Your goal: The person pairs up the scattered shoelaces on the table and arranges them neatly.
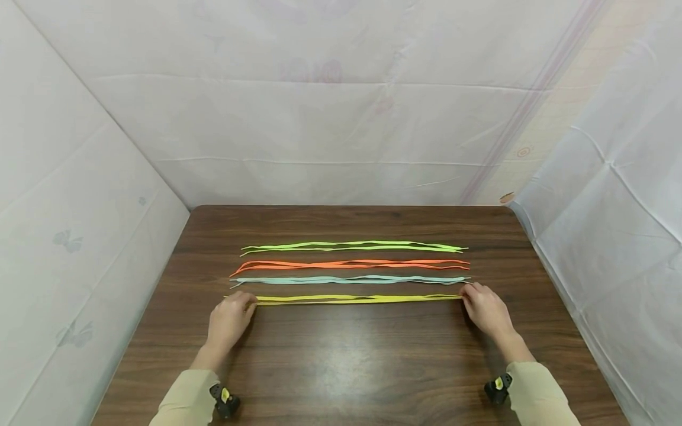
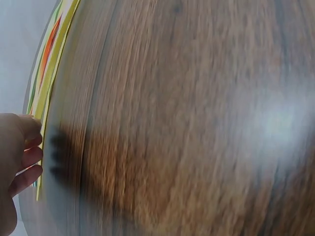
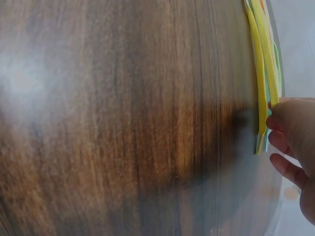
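Observation:
A pair of flat yellow shoelaces (image 1: 399,299) stretches crosswise, nearest to me of several laid-out pairs. My left hand (image 1: 229,319) pinches it near its left end, and short tips stick out past the fingers. At the other end, my right hand (image 1: 487,309) pinches the yellow laces between thumb and fingertips. In the right wrist view the yellow lace (image 3: 261,64) ends in a thin tip below that hand's thumb. Just beyond lie light blue shoelaces (image 1: 309,279), roughly parallel, their right tips close to my right fingers.
Behind the blue pair lie orange shoelaces (image 1: 303,265), then bright green shoelaces (image 1: 367,242) farthest back. All rest on a dark wood-grain table (image 1: 346,361). Pale printed sheets (image 1: 319,130) hang behind and along both sides. Each sleeve bears a small black device (image 1: 225,401).

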